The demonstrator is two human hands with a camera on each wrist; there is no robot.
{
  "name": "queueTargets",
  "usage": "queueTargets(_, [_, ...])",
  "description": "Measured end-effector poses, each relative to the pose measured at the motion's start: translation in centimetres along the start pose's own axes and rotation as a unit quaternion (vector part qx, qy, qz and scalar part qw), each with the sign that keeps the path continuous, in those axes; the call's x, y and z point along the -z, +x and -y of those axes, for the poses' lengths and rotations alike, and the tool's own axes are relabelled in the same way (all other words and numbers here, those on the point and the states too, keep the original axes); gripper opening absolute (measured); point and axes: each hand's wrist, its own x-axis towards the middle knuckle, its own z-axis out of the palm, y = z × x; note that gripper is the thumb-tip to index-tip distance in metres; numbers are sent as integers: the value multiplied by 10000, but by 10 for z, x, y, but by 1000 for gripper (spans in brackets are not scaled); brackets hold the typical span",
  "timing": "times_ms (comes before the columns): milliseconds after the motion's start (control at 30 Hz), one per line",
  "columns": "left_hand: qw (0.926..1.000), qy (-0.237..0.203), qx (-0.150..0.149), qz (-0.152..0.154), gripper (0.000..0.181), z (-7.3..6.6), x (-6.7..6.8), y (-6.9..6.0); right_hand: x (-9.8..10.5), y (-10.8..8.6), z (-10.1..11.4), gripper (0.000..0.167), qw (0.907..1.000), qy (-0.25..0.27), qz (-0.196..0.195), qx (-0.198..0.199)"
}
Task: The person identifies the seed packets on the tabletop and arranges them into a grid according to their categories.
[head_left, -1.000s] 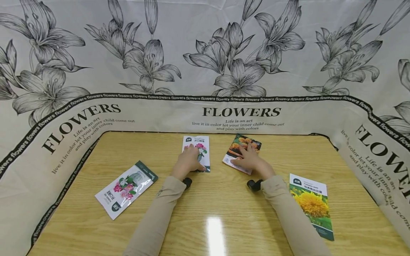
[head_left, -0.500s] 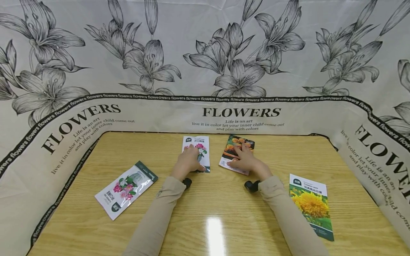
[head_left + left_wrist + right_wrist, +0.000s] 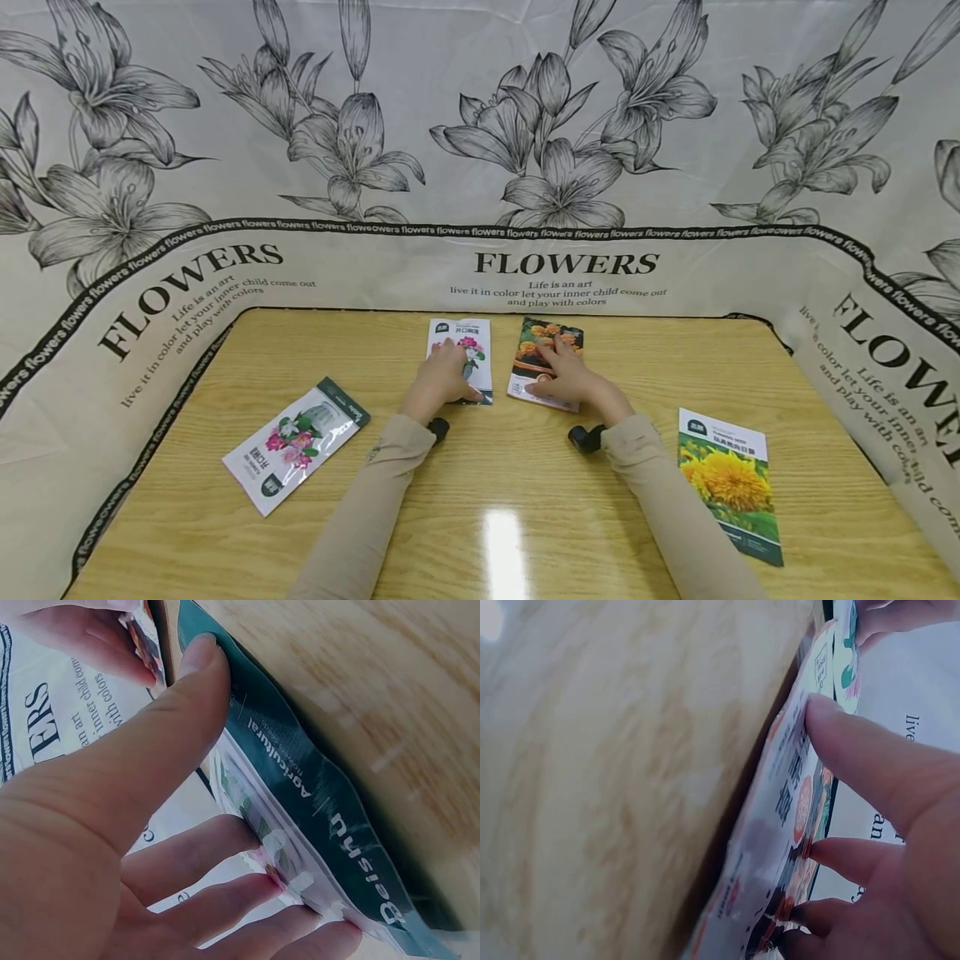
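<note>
Near the back edge of the table, my left hand [image 3: 441, 375] rests spread on a white packet [image 3: 480, 385] with pink flowers. In the left wrist view, the thumb and fingertips of my left hand [image 3: 150, 817] touch that packet's face and its dark green end band [image 3: 300, 772]. Just to the right, my right hand [image 3: 573, 377] lies on a packet with orange flowers [image 3: 531, 348], fingers spread. The right wrist view shows the thumb and fingertips of my right hand [image 3: 885, 825] pressing on the orange-flower packet [image 3: 769, 817], whose near edge stands slightly off the wood.
A second pink-flower packet [image 3: 296, 446] lies slanted at the left of the wooden table [image 3: 555, 508]. On the right is a yellow-flower packet [image 3: 731, 479], partly behind my right sleeve. A flower-print cloth [image 3: 390, 271] stands around the back and sides.
My right hand has slid the orange-flower packet to the left, nearer the pink-flower one, and turned it closer to upright. My left hand and its packet have not moved.
</note>
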Motion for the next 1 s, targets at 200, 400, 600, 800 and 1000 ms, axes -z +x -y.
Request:
queueTargets(200, [10000, -42, 8, 13, 48, 0, 0, 0, 0, 0, 4, 85, 9997, 179, 65, 158])
queueTargets(400, [10000, 8, 14, 26, 49, 0, 0, 2, 0, -1, 4, 85, 9993, 288, 40, 252])
queueTargets(600, [10000, 12, 27, 27, 56, 0, -2, 2, -2, 0, 2, 85, 9984, 436, 79, 339])
queueTargets(800, [10000, 34, 28, 39, 61, -1, -2, 2, 0, 1, 1, 85, 9981, 461, 130, 396])
queueTargets(1000, [9999, 71, 46, 55, 63, -1, -2, 2, 1, 3, 0, 86, 9977, 468, 172, 457])
